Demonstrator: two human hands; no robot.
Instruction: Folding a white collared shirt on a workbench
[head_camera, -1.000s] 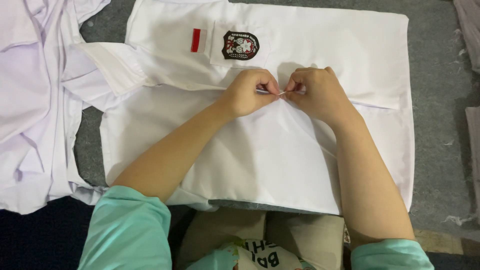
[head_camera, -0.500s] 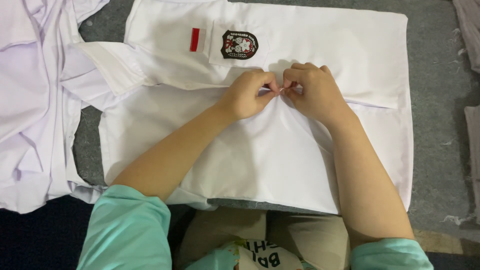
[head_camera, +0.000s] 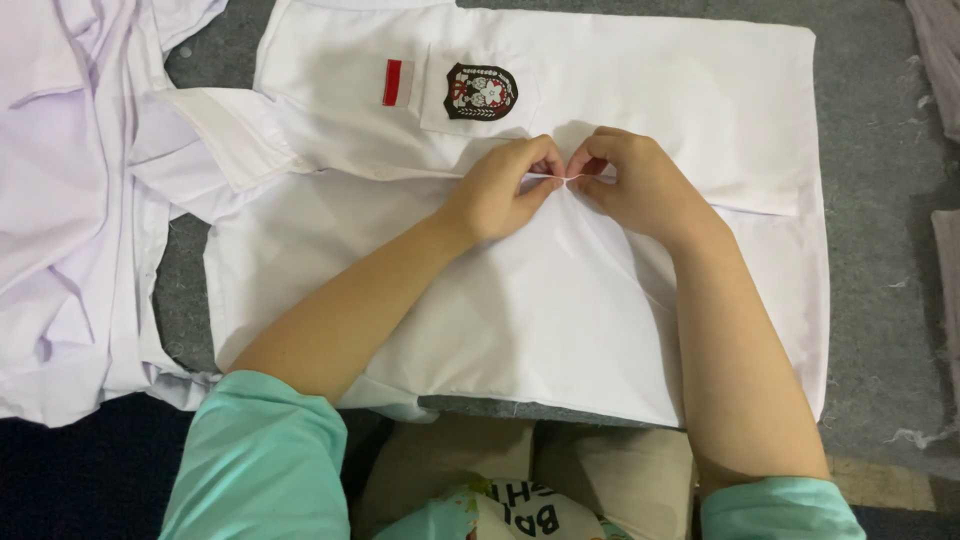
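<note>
Both hands pinch the front of a white shirt (head_camera: 640, 330) at one small spot, thumbs and forefingers closed on the cloth. The left hand (head_camera: 505, 190) and the right hand (head_camera: 635, 185) meet fingertip to fingertip just below the shirt's chest pocket, and creases fan out downward from that spot. Whatever sits between the fingertips is too small to make out; only a thin pale sliver of cloth or thread shows there, and a button or buttonhole cannot be told apart.

That shirt lies flat on a grey surface (head_camera: 880, 300), front up, spread across the middle of the view. Its collar end runs off the top edge. One short sleeve (head_camera: 235, 135) sticks out to the viewer's left, with its cuff edge folded. On the chest sit a small red and white patch (head_camera: 397, 82) and, just beside it on the pocket, a dark shield-shaped badge (head_camera: 481, 92); its design is too fine to read.

A heap of other white garments (head_camera: 75, 200) lies crumpled at the left, cut off by the frame, so their number cannot be counted. Mint-green sleeves (head_camera: 260, 460) cover the upper arms at the bottom edge. More pale cloth (head_camera: 940, 50) shows at the right edge, mostly out of view.
</note>
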